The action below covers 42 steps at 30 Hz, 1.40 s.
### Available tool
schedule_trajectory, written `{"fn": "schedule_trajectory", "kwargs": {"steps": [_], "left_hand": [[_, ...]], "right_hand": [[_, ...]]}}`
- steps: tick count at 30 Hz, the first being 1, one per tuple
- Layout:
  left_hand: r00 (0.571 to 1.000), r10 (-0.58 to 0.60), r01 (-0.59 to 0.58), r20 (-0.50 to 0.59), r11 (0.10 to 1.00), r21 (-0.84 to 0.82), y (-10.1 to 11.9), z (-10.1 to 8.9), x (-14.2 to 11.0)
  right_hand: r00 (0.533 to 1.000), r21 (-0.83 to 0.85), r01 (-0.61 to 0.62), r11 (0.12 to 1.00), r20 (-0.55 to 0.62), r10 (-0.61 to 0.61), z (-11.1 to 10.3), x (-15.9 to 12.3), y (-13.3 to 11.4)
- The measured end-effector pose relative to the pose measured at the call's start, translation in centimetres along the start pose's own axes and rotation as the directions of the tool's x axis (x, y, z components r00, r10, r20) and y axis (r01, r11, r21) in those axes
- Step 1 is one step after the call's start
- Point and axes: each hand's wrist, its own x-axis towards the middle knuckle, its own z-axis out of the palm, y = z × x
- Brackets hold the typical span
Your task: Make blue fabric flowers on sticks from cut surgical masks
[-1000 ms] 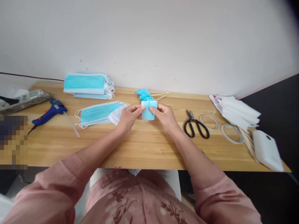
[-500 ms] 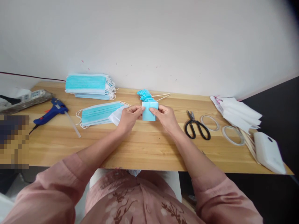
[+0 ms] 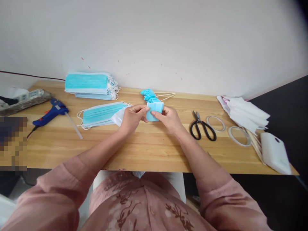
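Note:
A small folded piece of light blue mask fabric is pinched between both hands above the wooden table. My left hand grips its left edge with thumb and forefinger. My right hand pinches its right edge the same way. Just behind the piece lie blue fabric flowers on thin wooden sticks. To the left of my left hand lies a blue face mask over a white piece.
A stack of blue masks sits at the back left. A blue glue gun lies at the left. Black scissors, two tape rings, white sheets and a white case are at the right.
Both hands have turned the blue piece slightly and drawn closer together on it. The view has shifted a little; nothing else on the table moved.

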Motion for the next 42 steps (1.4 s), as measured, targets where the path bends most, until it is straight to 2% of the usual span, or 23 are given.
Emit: {"fn": "schedule_trajectory", "kwargs": {"steps": [6, 12, 16, 24, 27, 31, 38, 42], "left_hand": [[0.999, 0.037, -0.037, 0.022, 0.999, -0.014, -0.6, -0.1, 0.0], [0.997, 0.062, -0.058, -0.051, 0.995, 0.08, 0.1, -0.6, 0.4], [0.996, 0.06, -0.055, -0.065, 0.996, 0.077, 0.3, -0.9, 0.8], [0.996, 0.049, -0.042, -0.079, 0.995, 0.09, 0.3, -1.2, 0.8], [0.996, 0.061, -0.054, -0.071, 0.994, 0.093, 0.4, -1.0, 0.6], [0.997, 0.062, -0.058, -0.04, 0.993, 0.107, 0.0, -0.6, 0.2], [0.997, 0.08, -0.08, 0.004, 0.992, 0.093, -0.8, -0.5, 0.1], [0.998, 0.055, -0.054, -0.009, 0.997, 0.048, -0.8, -0.4, 0.1]], "right_hand": [[0.999, -0.124, 0.037, 0.992, -0.031, -0.041, 0.3, -0.1, 0.1], [0.996, -0.154, 0.086, 0.984, -0.017, -0.09, -0.4, 0.1, -0.1], [0.994, -0.137, 0.105, 0.985, 0.017, -0.104, -0.8, 0.2, -0.4], [0.995, -0.112, 0.062, 0.992, 0.089, -0.052, -1.0, 0.2, -0.7], [0.993, -0.028, 0.048, 0.998, 0.108, -0.044, -1.0, 0.2, -1.0], [0.998, 0.094, 0.037, 0.995, 0.044, -0.041, -0.6, 0.1, -1.2], [0.988, -0.052, 0.072, 0.996, -0.131, -0.078, -0.5, 0.2, -0.4], [0.985, -0.025, 0.054, 0.998, -0.16, -0.057, -0.4, 0.1, -0.2]]}}
